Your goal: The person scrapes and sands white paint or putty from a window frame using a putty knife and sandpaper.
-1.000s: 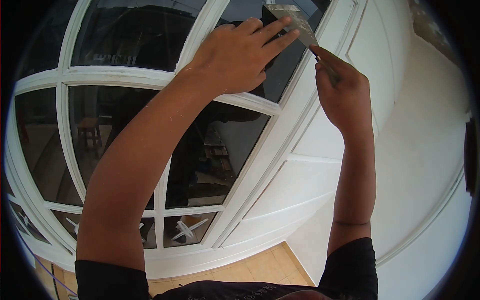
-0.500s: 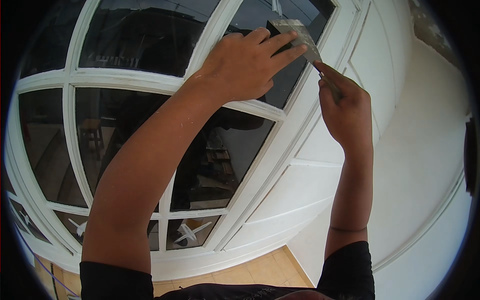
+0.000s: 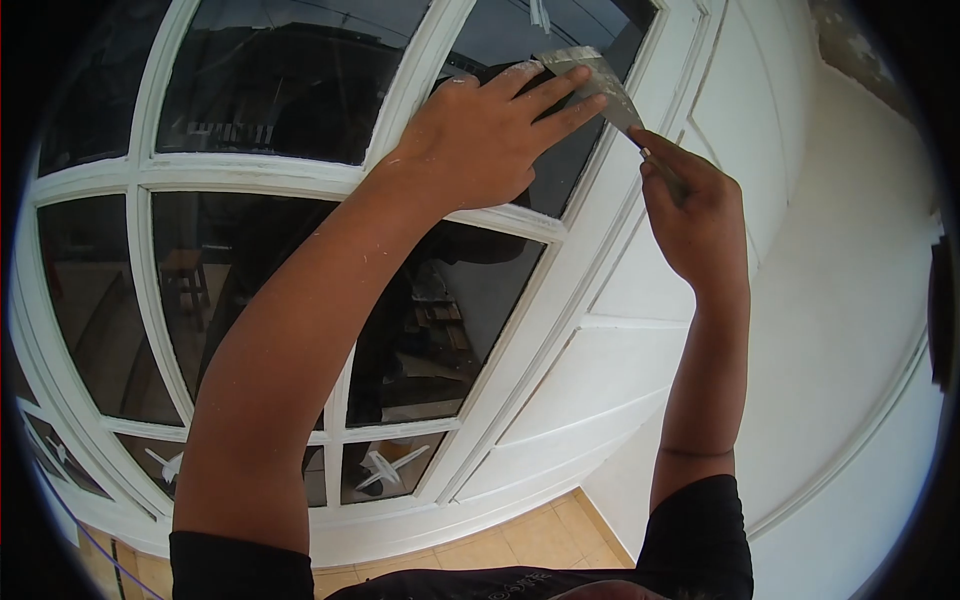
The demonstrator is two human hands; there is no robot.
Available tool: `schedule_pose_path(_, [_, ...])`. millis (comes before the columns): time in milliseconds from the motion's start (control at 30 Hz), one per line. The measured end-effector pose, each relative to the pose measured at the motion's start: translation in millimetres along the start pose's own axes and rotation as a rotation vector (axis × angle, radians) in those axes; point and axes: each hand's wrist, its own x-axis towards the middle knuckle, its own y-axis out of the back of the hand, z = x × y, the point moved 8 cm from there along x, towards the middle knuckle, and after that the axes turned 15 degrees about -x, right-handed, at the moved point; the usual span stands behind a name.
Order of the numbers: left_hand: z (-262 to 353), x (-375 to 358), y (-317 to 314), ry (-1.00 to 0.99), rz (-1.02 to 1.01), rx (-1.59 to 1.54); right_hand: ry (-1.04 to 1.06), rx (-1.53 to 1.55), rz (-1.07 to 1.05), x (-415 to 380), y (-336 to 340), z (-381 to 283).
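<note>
A putty knife (image 3: 618, 108) with a wide, smudged metal blade lies against the upper right window pane (image 3: 575, 165). Its handle is wrapped by my right hand (image 3: 700, 220), index finger stretched along toward the blade. My left hand (image 3: 475, 140) is spread, with fingertips resting on the blade's face and the thumb bent below. White specks show on its knuckles and forearm. Above the blade, a white streak (image 3: 540, 14) marks the glass. The blade's far left corner is partly behind my fingers.
White muntins (image 3: 235, 172) divide the window into several dark, reflecting panes. White star-shaped marks (image 3: 385, 468) show on the lower panes. A white panelled surface (image 3: 600, 385) and a wall (image 3: 840, 300) stand at right. Tan floor tiles (image 3: 520, 535) and a purple cable (image 3: 95, 540) lie below.
Both hands and the putty knife keep nearly the same pose, with the blade slightly lower in view. The whole view has shifted a little.
</note>
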Motion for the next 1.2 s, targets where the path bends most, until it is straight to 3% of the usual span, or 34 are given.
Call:
schedule_pose_path(100, [-0.4, 1.7, 0.4, 0.024, -0.029, 0.021, 0.092, 0.001, 0.167, 10.6, -4.0, -4.7])
schedule_pose_path(267, [-3.3, 0.0, 0.7, 0.047, -0.04, 0.022, -0.013, -0.02, -0.008, 10.3, 1.1, 2.3])
schedule_pose_path(333, [1.5, 0.8, -2.2, 0.035, -0.042, 0.004, 0.127, -0.015, 0.197, 12.7, 3.3, -4.3])
schedule_pose_path(400, [-1.7, 0.5, -0.3, 0.039, -0.027, 0.022, 0.13, -0.035, 0.207, 12.9, 4.6, -5.3])
schedule_pose_path(500, [-1.2, -0.3, 0.0, 0.028, -0.036, 0.001, -0.026, -0.033, -0.009, 9.6, 8.3, 6.6])
schedule_pose_path(533, [-4.0, 0.1, 1.9, 0.036, -0.033, 0.008, -0.016, -0.031, -0.006, 14.6, 3.9, 5.6])
schedule_pose_path(600, [-1.5, 0.6, 1.9, 0.031, -0.029, -0.016, 0.139, 0.011, 0.197, 16.9, 5.6, -3.6])
schedule_pose_path(767, [-3.4, -0.4, 3.4, 0.033, 0.011, -0.006, 0.007, 0.017, 0.016, 20.9, 0.2, 8.0])
schedule_pose_path(833, [-1.8, 0.4, 0.9, 0.033, -0.007, -0.023, 0.214, -0.004, 0.268, 22.5, 7.2, -2.7])
schedule_pose_path(967, [-3.2, -1.0, 1.7, 0.021, 0.016, -0.008, 0.093, -0.017, 0.09, 21.8, 10.9, 9.9])
schedule_pose_path(1067, [-1.4, -0.7, 1.7, 0.012, 0.01, -0.023, 0.208, -0.038, 0.243, 23.6, 12.5, 3.6])
schedule_pose_path(1200, [-0.3, -0.7, 0.7, 0.02, -0.005, -0.012, 0.105, -0.027, 0.114, 25.9, 12.9, 10.7])
